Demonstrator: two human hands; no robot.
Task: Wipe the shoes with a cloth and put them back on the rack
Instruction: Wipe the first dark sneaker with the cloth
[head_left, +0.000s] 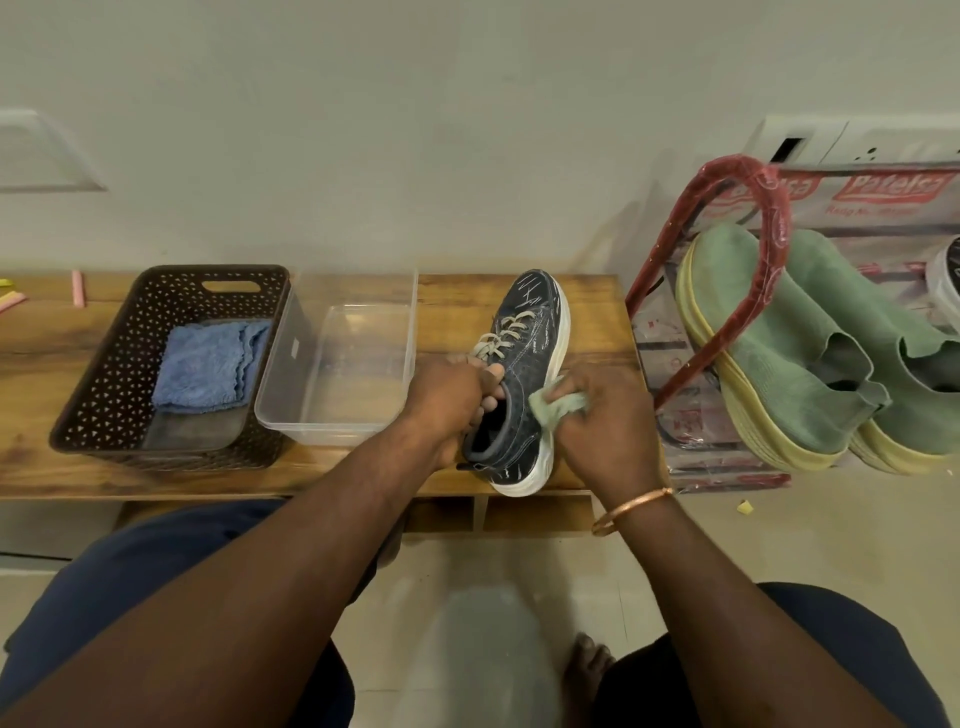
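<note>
Trousers (156, 597): dark, nearest.
Left hand (447, 400): grips shoe (524, 364) collar, thumb curled over the rim.
Right hand (608, 421): pinches green cloth (558, 408) against shoe's side.
Shoe: dark, on bench (587, 312), toe toward wall.
Rack (774, 208): right of bench — 2 green shoes (779, 338) on it.

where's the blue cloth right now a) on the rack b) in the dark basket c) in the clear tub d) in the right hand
b: the blue cloth lies folded in the dark basket, while the right hand holds a green cloth against the dark shoe.
</note>
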